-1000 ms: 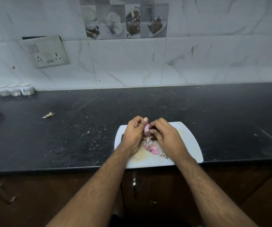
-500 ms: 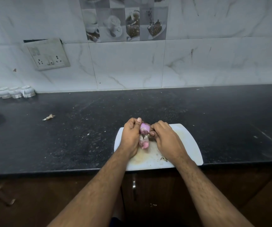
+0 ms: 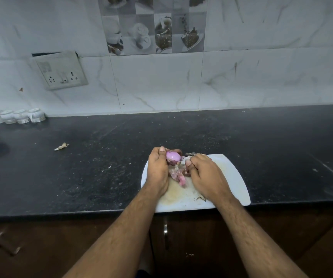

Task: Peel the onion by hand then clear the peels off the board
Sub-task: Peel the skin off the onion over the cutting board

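Onion: one (image 3: 173,157), gripped in left hand (image 3: 158,171).
Peels: strands (image 3: 178,175) pinched by right hand (image 3: 203,174), over board (image 3: 233,178).

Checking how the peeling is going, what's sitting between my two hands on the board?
In the head view, pink onion peels hang between the left hand and right hand, below the onion.

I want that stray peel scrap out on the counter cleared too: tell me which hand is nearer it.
Left. The left hand sits closer to the scrap; the right hand is farther right, over the board.
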